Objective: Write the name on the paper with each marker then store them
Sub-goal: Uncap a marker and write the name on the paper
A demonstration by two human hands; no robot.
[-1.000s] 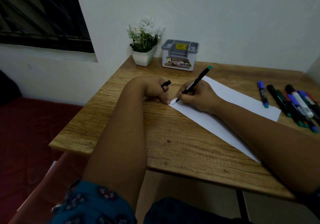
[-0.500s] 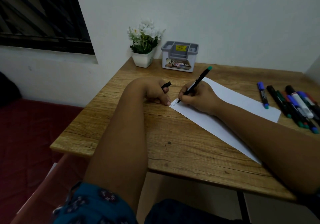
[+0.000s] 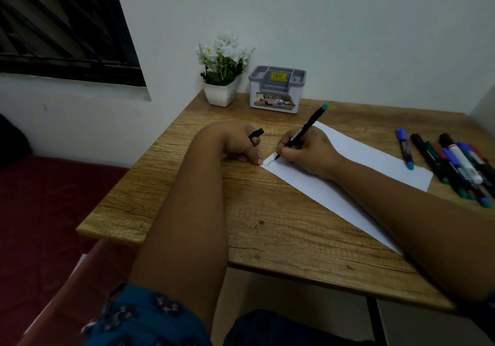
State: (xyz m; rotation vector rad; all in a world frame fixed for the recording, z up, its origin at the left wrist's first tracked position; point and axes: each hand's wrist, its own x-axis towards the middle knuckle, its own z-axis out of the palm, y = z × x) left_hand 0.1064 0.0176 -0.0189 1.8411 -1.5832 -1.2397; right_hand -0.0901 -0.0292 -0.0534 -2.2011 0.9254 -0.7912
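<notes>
Both hands are busy at the near-left corner of the paper (image 3: 356,152). The right hand (image 3: 308,150) pinches a black marker (image 3: 302,132) with a green end, its tip touching the sheet where some handwritten letters already show. The left hand (image 3: 241,144) grips the marker's cap (image 3: 256,134) in curled fingers, and one fingertip presses on the corner of the paper to keep it from sliding.

I judge that the step in hand is writing the name with this first marker, and the word seems not finished. The next move calls for completing the letters, then bringing the cap onto the tip and placing the marker into the grey organizer box (image 3: 277,88) at the back of the table (image 3: 187,198).

Both forearms lie low over the table; the right wrist rests on the sheet, with the marker leaning away from the body. The other markers (image 3: 452,163) lie together at the right, beside the paper, capped. A white flower pot (image 3: 221,93) stands just beside the organizer.
</notes>
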